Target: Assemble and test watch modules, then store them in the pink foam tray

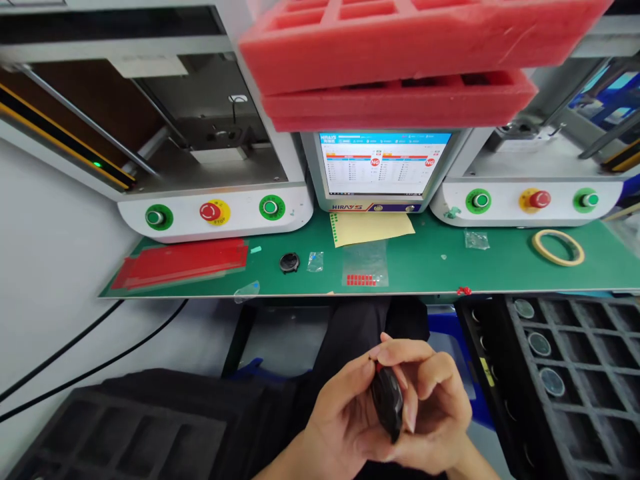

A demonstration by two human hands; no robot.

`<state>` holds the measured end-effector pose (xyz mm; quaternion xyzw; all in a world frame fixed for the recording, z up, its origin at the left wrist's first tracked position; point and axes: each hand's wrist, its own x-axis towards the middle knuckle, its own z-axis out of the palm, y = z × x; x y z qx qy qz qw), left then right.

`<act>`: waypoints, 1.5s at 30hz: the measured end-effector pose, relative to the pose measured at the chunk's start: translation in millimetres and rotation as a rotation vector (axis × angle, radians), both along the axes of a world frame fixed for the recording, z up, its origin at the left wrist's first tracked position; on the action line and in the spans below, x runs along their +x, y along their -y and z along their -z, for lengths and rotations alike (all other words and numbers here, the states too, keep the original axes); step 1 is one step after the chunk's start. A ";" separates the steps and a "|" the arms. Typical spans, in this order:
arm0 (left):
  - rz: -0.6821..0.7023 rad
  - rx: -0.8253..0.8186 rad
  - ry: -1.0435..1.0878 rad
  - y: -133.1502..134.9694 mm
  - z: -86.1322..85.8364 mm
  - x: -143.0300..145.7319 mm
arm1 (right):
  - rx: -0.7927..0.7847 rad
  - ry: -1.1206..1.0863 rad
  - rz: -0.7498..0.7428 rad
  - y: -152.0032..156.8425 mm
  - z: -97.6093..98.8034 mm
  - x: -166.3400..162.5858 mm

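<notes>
- Head view: both hands are raised in front of the lap, below the front edge of the green surface (430,267).
- Left hand (340,413): closed about a dark rounded piece (387,400), thumb at its upper end.
- Right hand (440,407): fingers curled around the same piece from the other side, thumb at its lower end.
- Location of the piece: between the two hands, tilted, seen nearly edge-on; a small red part shows at its upper end.
- On the surface, left to right: red sheets (185,261) overlapping, a black round case (289,263), a small clear film (315,261) just beside it, a clear bag (367,257) with red tabs, and a tape roll (581,253) lying flat.
- Yellow paper (373,228) lies between the bag and the screen (380,167), which displays two red "NG" marks.
- Red foam trays (400,60) are stacked above the screen.
- To the right, a black compartment tray (570,407) holds three round discs (540,344) in its left column.
</notes>
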<state>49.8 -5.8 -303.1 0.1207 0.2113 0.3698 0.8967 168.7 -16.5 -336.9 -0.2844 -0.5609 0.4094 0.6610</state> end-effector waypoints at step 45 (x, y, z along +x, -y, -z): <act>-0.191 1.805 -1.911 -167.9 76.7 -167.1 | -0.169 0.496 0.296 -4.2 48.1 47.8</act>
